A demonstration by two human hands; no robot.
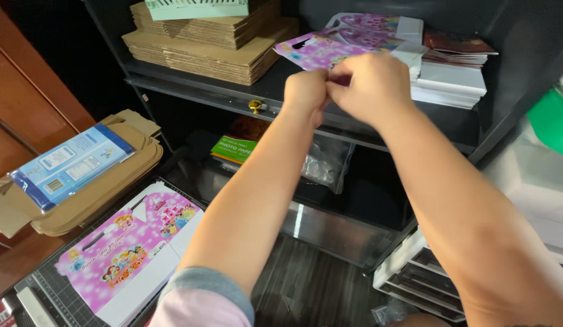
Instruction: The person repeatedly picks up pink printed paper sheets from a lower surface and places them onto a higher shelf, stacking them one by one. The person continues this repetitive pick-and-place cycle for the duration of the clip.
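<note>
Both hands meet at the shelf edge; the left hand (305, 89) and right hand (369, 85) pinch the near edge of a pink printed card (314, 49), fingers closed narrow, seemingly separating one sheet from the stack beyond the fingertips.

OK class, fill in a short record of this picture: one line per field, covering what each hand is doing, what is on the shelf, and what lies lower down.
Left hand: pinching the edge of the pink printed sheet, fingers closed.
Right hand: beside the left, gripping the same edge.
Shelf: dark; holds flat cardboard stack and white paper stack.
Lower left: another pink die-cut sheet on a cutting mat.
Far left: blue packet on brown cardboard.
Below shelf: green paper pack.
</note>
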